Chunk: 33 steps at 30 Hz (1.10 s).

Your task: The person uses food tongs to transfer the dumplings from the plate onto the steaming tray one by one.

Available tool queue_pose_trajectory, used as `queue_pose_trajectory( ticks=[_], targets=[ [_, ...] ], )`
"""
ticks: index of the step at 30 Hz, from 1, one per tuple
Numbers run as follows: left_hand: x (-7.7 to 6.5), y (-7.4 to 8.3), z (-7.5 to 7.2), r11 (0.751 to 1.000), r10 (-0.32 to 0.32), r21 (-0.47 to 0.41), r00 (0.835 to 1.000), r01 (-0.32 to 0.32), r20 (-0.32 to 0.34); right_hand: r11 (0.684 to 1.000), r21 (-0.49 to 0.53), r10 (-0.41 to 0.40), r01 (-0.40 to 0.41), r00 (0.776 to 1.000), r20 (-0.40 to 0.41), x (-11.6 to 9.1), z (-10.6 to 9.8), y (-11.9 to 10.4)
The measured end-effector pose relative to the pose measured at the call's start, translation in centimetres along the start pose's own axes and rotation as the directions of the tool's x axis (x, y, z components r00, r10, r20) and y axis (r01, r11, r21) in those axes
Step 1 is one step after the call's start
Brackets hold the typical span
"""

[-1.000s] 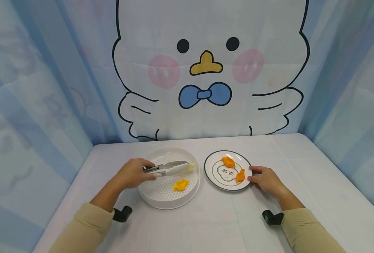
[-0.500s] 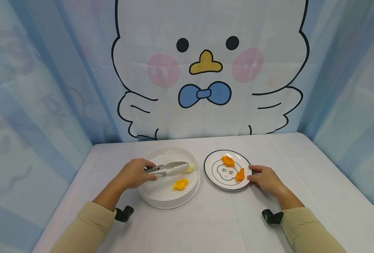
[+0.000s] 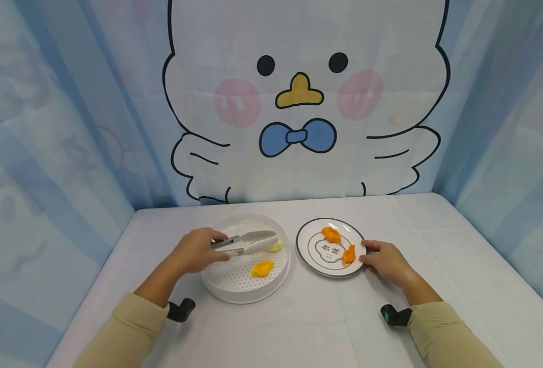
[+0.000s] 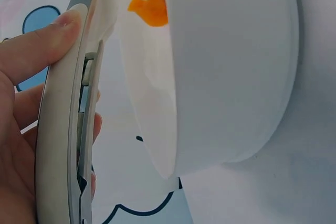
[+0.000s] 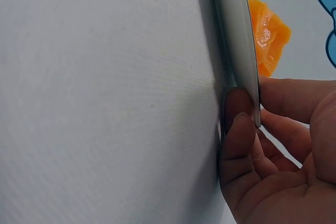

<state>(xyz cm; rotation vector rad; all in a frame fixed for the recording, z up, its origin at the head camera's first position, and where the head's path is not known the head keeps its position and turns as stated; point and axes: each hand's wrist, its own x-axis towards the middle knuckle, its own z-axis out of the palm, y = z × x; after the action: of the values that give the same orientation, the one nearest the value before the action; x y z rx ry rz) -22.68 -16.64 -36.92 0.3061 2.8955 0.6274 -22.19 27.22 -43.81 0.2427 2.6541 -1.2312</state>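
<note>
My left hand grips metal tongs with pale tips, held over a round white steamer basket with a perforated floor. In the left wrist view, the thumb presses along one arm of the tongs. Right at the tips lies a pale yellow dumpling-like piece, partly covered by them. Nearer the front of the basket is a yellow-orange piece. My right hand pinches the right rim of a white plate, thumb above and fingers below. Two orange pieces sit on that plate.
A white cloth covers the table. The basket and plate stand side by side with a narrow gap between them. Behind the table hangs a curtain with a cartoon chick, and more curtains close off both sides.
The tongs have shifted slightly to the right, and their tips look a little farther apart. More of the pale piece shows beneath them. The right hand and plate stay in place.
</note>
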Motion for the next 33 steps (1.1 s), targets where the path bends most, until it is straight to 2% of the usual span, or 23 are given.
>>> queue_pose_trajectory(
  ticks=[5, 12, 23, 30, 33],
  targets=[
    [0.1, 0.7, 0.0, 1.0, 0.012, 0.014, 1.0, -0.012, 0.001, 1.0, -0.001, 0.009, -0.009, 1.0, 0.001, 0.0, 0.0, -0.1],
    [0.5, 2.0, 0.8, 0.999, 0.039, 0.002, 0.999, -0.039, 0.011, 1.0, -0.006, 0.002, -0.002, 1.0, 0.001, 0.0, 0.0, 0.0],
    [1.3, 5.5, 2.7, 0.994, 0.088, -0.064, 0.995, -0.085, 0.041, 1.0, -0.009, -0.004, 0.004, 1.0, 0.001, 0.0, 0.0, 0.0],
    [1.6, 7.6, 3.8, 0.99, 0.137, -0.041, 0.989, -0.134, 0.06, 1.0, -0.015, 0.011, -0.011, 1.0, 0.001, 0.0, 0.0, -0.1],
    [1.8, 8.2, 4.1, 0.988, 0.15, -0.042, 0.987, -0.148, 0.065, 1.0, 0.005, -0.007, 0.007, 1.0, 0.011, 0.0, 0.0, -0.1]
  ],
)
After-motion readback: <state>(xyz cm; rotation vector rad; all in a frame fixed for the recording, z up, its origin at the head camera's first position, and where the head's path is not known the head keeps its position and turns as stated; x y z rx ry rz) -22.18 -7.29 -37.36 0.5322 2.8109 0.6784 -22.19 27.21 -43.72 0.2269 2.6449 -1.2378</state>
